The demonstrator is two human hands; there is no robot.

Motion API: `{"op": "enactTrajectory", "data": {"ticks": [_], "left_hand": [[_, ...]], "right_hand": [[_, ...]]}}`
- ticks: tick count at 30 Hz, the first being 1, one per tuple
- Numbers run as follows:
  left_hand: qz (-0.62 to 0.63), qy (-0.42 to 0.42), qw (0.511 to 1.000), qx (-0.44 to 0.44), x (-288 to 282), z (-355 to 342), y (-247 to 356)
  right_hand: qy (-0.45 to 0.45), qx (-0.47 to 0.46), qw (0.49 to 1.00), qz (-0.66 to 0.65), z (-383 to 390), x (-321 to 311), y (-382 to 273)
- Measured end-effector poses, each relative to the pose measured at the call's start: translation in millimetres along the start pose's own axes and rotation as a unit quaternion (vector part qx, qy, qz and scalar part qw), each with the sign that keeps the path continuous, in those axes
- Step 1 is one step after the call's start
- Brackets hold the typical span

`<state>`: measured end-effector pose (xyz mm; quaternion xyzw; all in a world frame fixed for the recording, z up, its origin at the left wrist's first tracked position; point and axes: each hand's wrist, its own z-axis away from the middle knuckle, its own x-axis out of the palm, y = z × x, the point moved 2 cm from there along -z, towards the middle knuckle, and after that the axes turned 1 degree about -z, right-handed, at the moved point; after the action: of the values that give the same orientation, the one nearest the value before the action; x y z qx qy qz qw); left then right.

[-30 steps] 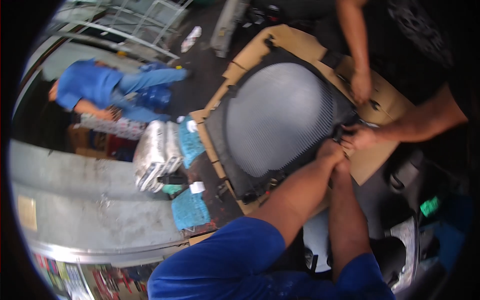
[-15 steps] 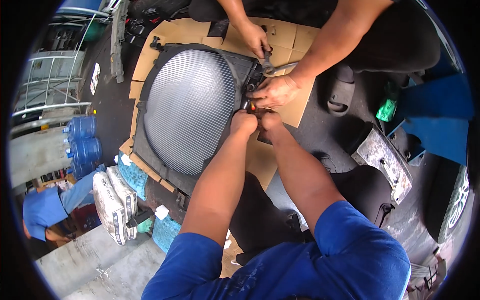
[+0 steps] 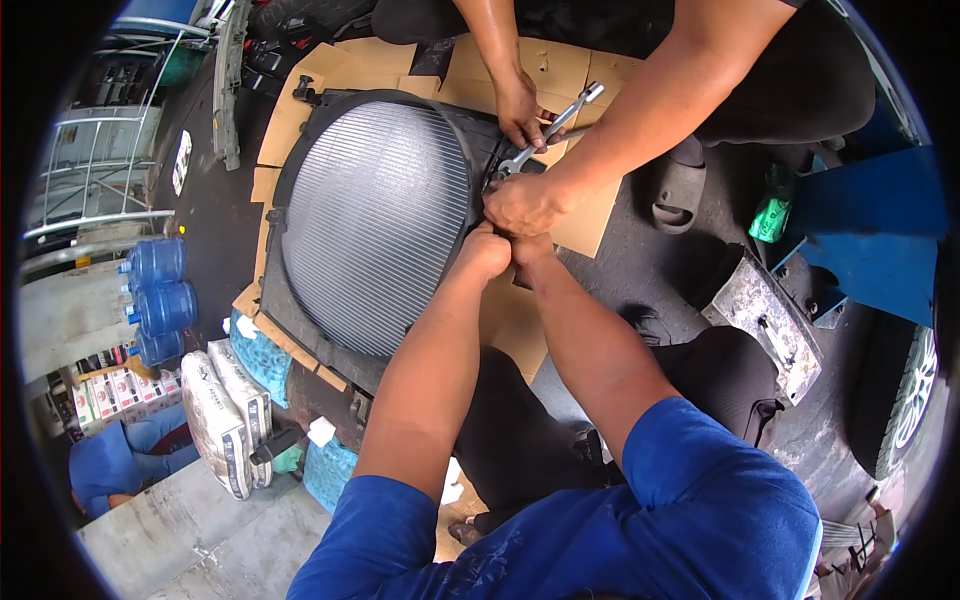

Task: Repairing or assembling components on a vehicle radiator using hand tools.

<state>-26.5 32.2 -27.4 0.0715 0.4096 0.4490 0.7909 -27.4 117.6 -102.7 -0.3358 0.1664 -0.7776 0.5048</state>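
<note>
A large car radiator in a black shroud [image 3: 375, 225] lies on flattened cardboard. My left hand [image 3: 485, 252] is closed at its right edge, around something I cannot make out. Right beside it, my right hand [image 3: 533, 250] appears curled at the same spot, its fingers mostly hidden. A co-worker's hand [image 3: 522, 204] crosses just above mine and covers the work point. The co-worker's other hand [image 3: 518, 112] is at a silver wrench [image 3: 553, 127], whose open jaw meets the radiator's edge fittings.
To the right lie a grey slipper [image 3: 679, 190], a green bottle [image 3: 770, 218], a worn metal box [image 3: 768, 325] and a wheel [image 3: 915, 395]. Blue water jugs [image 3: 165, 305] and stacked white bags [image 3: 218, 410] stand at left. Another person in blue [image 3: 105, 468] bends beyond them.
The co-worker's near hand has moved down over my hands. The wrench has swung so its jaw sits on the fittings and its shaft points up right. My hands have barely moved.
</note>
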Motion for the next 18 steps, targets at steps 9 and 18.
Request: {"op": "enactTrajectory", "data": {"ticks": [9, 18], "left_hand": [[-0.012, 0.002, 1.0, 0.002, -9, 32, 0], [0.362, -0.025, 0.924, -0.122, -5, 86, -16]], "right_hand": [[-0.024, 0.049, 0.995, -0.082, 23, 12, -18], [-0.038, 0.104, 0.974, -0.198, 22, 8, -24]]}}
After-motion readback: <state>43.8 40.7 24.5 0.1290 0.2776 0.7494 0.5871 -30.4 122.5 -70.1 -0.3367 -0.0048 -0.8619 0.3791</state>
